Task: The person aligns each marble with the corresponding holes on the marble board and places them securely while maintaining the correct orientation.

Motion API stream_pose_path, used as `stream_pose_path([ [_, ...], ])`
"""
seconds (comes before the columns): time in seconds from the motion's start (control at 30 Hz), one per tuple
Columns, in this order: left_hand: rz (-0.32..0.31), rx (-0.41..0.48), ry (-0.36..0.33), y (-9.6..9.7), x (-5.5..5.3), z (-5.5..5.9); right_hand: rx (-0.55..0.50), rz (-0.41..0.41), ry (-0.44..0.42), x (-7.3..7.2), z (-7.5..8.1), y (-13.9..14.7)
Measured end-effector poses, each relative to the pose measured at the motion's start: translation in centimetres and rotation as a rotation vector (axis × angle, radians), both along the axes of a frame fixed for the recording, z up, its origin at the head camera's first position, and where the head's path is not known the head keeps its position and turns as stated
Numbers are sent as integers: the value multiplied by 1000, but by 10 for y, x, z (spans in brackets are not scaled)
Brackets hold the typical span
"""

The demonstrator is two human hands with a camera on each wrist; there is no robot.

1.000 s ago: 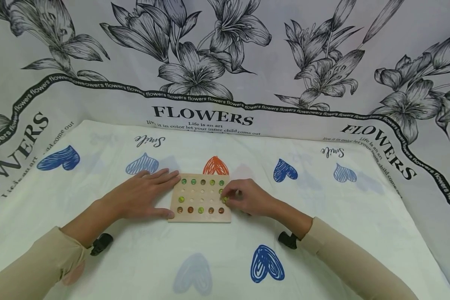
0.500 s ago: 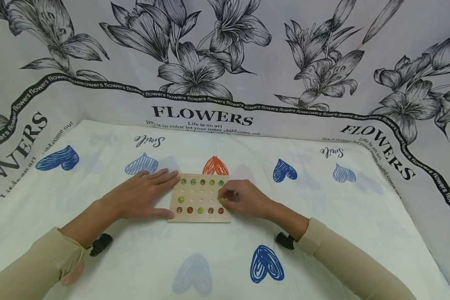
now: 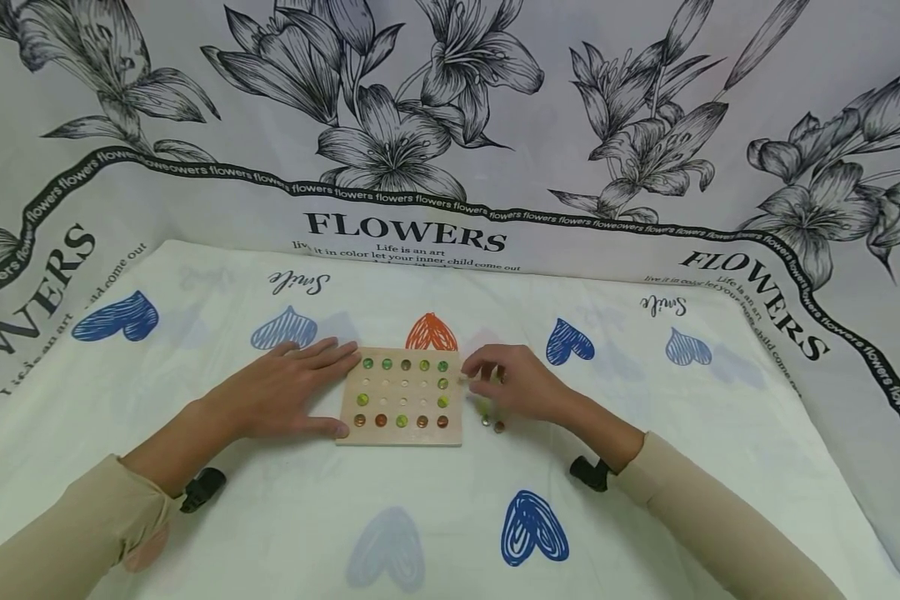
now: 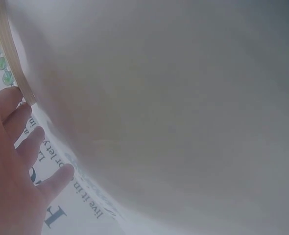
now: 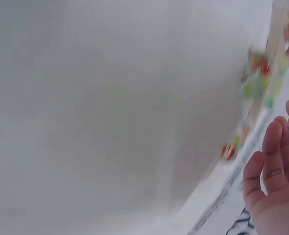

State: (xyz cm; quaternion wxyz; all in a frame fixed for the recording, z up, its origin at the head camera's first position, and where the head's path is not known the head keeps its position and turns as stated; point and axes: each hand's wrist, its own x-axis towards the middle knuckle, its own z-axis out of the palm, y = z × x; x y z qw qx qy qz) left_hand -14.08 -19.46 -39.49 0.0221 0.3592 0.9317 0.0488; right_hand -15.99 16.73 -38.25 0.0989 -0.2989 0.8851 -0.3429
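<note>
A pale wooden board (image 3: 397, 437) with rows of holes lies flat in the head view. Glass marbles fill its far and near rows, with two yellow-green marbles (image 3: 442, 392) down the right side and one (image 3: 362, 400) at the left. My left hand (image 3: 288, 387) is spread, its thumb and fingertips on the board's left edge. Just off the right edge is my right hand (image 3: 521, 382), fingers loosely bent over a small group of loose marbles (image 3: 498, 427), partly hidden by it. In the right wrist view, marbles (image 5: 254, 88) look blurred beside the right hand (image 5: 276, 176).
A white cloth (image 3: 270, 517) printed with hearts covers the table. Behind it hangs a white curtain (image 3: 532, 150) with black flowers and lettering. Dark wrist cameras (image 3: 589, 473) sit under both forearms.
My right hand has let go of a yellow-green marble, which now sits in the board's right column, and has moved right off the board to the loose marbles. The left hand stays put.
</note>
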Motion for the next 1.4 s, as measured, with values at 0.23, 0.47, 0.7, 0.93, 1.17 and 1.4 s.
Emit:
stream_pose_path([
  [0.23, 3, 6, -6, 0, 2, 1, -2, -99, 8, -17, 2, 30],
  [0.47, 8, 5, -13, 0, 2, 1, 3, -74, -100, -24, 0, 48],
  [0.7, 0, 6, -6, -1, 1, 0, 5, -11, -164, -21, -6, 50],
  [0.93, 0, 2, -13, -1, 2, 0, 13, -7, -127, -19, -9, 48],
  [1.17, -2, 1, -15, 0, 1, 1, 49, -7, -88, -20, -14, 46],
  [1.4, 3, -9, -23, 0, 0, 1, 38, -5, -76, -19, -11, 46],
])
